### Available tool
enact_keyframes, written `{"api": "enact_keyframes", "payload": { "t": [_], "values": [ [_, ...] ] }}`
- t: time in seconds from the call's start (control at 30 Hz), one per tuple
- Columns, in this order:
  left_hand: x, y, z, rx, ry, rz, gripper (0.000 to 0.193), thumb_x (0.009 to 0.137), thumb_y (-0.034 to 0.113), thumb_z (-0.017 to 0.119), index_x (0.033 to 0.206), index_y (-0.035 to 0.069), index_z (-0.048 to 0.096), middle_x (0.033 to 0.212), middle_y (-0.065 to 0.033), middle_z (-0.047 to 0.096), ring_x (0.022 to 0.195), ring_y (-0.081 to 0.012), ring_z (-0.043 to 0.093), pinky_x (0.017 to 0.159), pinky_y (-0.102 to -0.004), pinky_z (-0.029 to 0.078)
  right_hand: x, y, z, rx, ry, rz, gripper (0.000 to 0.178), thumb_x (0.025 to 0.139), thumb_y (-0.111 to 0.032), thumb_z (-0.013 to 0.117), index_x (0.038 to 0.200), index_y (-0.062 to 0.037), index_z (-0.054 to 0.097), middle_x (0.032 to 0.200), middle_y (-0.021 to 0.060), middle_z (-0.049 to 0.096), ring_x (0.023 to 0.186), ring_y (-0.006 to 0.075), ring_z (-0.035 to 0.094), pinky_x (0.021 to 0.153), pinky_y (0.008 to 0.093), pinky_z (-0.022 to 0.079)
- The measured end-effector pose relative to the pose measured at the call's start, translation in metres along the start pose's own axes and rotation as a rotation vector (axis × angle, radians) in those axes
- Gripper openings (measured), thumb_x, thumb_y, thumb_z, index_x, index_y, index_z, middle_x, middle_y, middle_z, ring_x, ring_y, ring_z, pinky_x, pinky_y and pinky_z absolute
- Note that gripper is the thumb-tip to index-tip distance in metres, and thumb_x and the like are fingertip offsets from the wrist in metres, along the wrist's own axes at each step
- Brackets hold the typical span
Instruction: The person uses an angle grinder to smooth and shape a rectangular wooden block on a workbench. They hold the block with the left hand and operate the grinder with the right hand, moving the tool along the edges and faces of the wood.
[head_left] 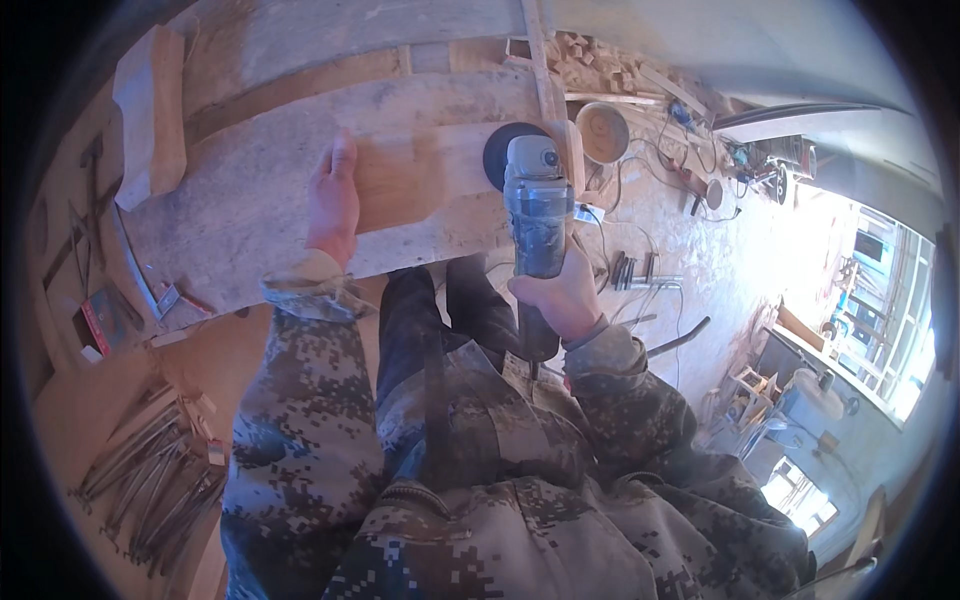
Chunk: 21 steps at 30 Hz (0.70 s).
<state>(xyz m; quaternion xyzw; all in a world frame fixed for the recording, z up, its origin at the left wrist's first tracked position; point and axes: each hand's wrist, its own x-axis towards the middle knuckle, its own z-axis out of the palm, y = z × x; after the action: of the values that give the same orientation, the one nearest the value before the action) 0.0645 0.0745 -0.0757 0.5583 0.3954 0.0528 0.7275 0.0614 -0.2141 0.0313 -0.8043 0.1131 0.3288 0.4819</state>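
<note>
Typically, a pass like this goes well when you keep the dark sanding disc (pixel 508 152) shallow against the wood and let the tool's weight do the work. Your right hand (pixel 562 292) is closed around the rear of the grey angle grinder (pixel 538 215), wrist straight, forearm rising from the lower edge in a camouflage sleeve (pixel 620 390). The disc meets the pale, freshly cleaned patch on the large curved timber slab (pixel 250 215), which lies across the bench (pixel 75 410) in front of you, just beyond your knees.

Your left hand (pixel 334 200) lies flat and open on the slab, fingers extended, palm down beside the cleaned patch and apart from the disc; keep it there, clear of the disc's path. Steady the slab with that palm and sweep the grinder evenly. Long metal chisels (pixel 150 460) lie on the bench at your left, and a wooden bowl (pixel 603 131) sits on the floor beyond.
</note>
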Motion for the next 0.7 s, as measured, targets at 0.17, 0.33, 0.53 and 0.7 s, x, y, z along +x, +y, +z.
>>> {"api": "enact_keyframes", "payload": {
  "t": [0.17, 0.33, 0.53, 0.7],
  "values": [
    [-0.028, -0.008, -0.020, -0.048, 0.289, 0.079, 0.055, 0.109, 0.037, 0.059, 0.148, -0.002, 0.058, 0.142, -0.0120, 0.063, 0.131, -0.0220, 0.055, 0.115, -0.0351, 0.040, -0.018, -0.006, 0.011, 0.167, -0.178, 0.023, 0.065, 0.071, -0.012, 0.083, 0.131, 0.0000, 0.061, 0.108, 0.0091, 0.070, 0.101, 0.0187, 0.067, 0.092, 0.0366, 0.055],
    [-0.157, -0.015, 0.010, 0.063, 0.333, 0.269, 0.031, 0.108, 0.025, 0.058, 0.116, -0.005, 0.063, 0.104, -0.0054, 0.060, 0.096, -0.0168, 0.055, 0.085, -0.0343, 0.048, -0.026, 0.006, 0.008, 0.142, -0.224, 0.031, 0.064, 0.072, -0.010, 0.083, 0.131, -0.0008, 0.061, 0.110, 0.0086, 0.070, 0.104, 0.0179, 0.067, 0.094, 0.0366, 0.054],
    [-0.202, -0.016, 0.053, -0.282, -0.337, -0.296, 0.040, 0.105, 0.027, 0.070, 0.131, -0.002, 0.064, 0.115, -0.0057, 0.068, 0.102, -0.0112, 0.062, 0.092, -0.0292, 0.050, -0.021, 0.010, 0.017, 0.213, -0.312, -0.021, 0.062, 0.074, -0.012, 0.083, 0.131, -0.0005, 0.060, 0.114, 0.0100, 0.070, 0.106, 0.0181, 0.067, 0.094, 0.0356, 0.055],
    [-0.180, -0.003, 0.064, -0.349, -0.429, -0.397, 0.041, 0.102, 0.028, 0.076, 0.129, -0.001, 0.067, 0.114, -0.0049, 0.072, 0.101, -0.0105, 0.065, 0.091, -0.0285, 0.053, -0.018, 0.000, 0.018, 0.131, -0.296, -0.083, 0.061, 0.076, -0.012, 0.082, 0.131, 0.0003, 0.059, 0.114, 0.0115, 0.070, 0.106, 0.0189, 0.068, 0.092, 0.0355, 0.055]
  ]
}}
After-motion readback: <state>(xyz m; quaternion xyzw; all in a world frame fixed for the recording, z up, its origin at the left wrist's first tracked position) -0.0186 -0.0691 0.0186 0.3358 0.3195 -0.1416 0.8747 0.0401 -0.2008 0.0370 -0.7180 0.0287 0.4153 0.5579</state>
